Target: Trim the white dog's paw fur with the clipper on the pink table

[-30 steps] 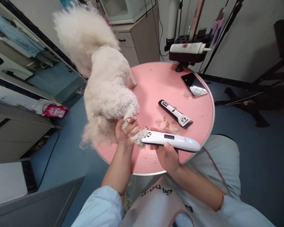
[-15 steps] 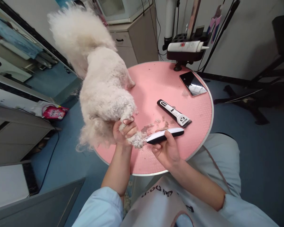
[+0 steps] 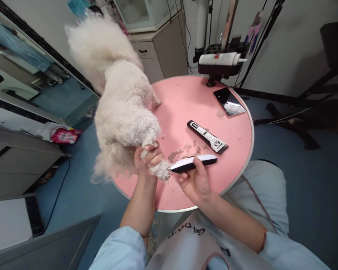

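Note:
A fluffy white dog point(image 3: 121, 101) stands on the round pink table point(image 3: 186, 97), its rear towards me. My left hand point(image 3: 147, 157) is closed around the dog's hind paw point(image 3: 161, 170) and holds it up off the table. My right hand point(image 3: 195, 180) grips a white clipper point(image 3: 193, 163), turned on its side, with its blade end against the paw. Bits of cut fur point(image 3: 186, 148) lie on the table beside the paw.
A second, black and white clipper point(image 3: 207, 136) lies on the table past my right hand. A phone point(image 3: 229, 101) lies at the far right rim. A black tool tray with a white tube point(image 3: 221, 59) stands behind the table. Cabinets point(image 3: 160, 48) are beyond.
My right hand has rolled the white clipper onto its side and drawn it closer to the paw. My left hand keeps its hold on the paw.

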Motion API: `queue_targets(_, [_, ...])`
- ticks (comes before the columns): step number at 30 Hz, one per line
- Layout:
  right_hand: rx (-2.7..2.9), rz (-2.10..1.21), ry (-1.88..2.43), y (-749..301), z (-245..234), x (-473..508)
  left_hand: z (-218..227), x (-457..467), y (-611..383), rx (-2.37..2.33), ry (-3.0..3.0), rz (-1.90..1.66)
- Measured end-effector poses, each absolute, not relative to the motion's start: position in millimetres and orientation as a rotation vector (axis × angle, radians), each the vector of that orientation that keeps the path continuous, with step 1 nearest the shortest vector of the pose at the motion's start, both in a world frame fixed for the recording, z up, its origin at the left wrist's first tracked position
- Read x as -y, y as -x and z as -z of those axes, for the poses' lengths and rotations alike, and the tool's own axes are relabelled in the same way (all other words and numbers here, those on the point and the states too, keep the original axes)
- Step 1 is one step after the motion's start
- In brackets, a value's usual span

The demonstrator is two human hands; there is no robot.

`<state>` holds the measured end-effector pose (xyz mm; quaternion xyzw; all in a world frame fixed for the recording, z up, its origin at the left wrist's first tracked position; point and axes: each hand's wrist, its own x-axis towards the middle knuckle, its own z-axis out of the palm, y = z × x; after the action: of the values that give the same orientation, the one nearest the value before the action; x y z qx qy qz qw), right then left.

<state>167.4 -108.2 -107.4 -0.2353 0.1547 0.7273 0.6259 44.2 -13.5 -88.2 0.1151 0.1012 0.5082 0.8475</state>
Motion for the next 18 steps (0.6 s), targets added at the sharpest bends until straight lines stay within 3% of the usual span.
queue_targets(18, [-0.051,-1.475,0.525,-167.7,100.8,105.8,87.3,14.6,-48.0,-0.308,-0.322,-1.054])
